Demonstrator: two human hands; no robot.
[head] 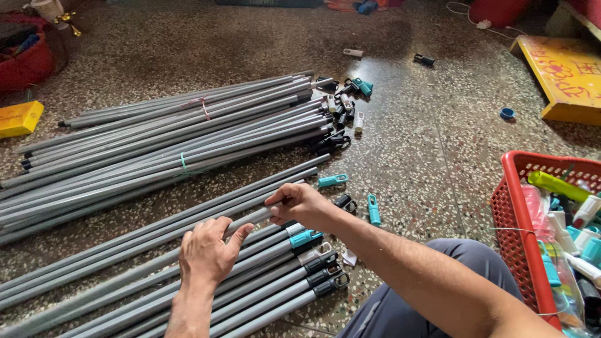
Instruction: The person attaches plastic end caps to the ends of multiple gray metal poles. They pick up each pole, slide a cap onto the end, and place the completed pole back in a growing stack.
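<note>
Both hands grip one grey mop pole (188, 241) at frame centre: left hand (206, 253), right hand (299, 203) near its end. Yellow box (20, 117) far left; red basket (516, 219) right; open floor (432, 144) between.

Long grey metal poles (156, 134) carry black and teal plastic end caps (313, 250). Speckled brown-and-white terrazzo floor (426, 144). Red plastic mesh basket (516, 219). Flat yellow board (566, 72) bears red markings. Small blue round cap (507, 113). Yellow rectangular box (20, 117).
</note>
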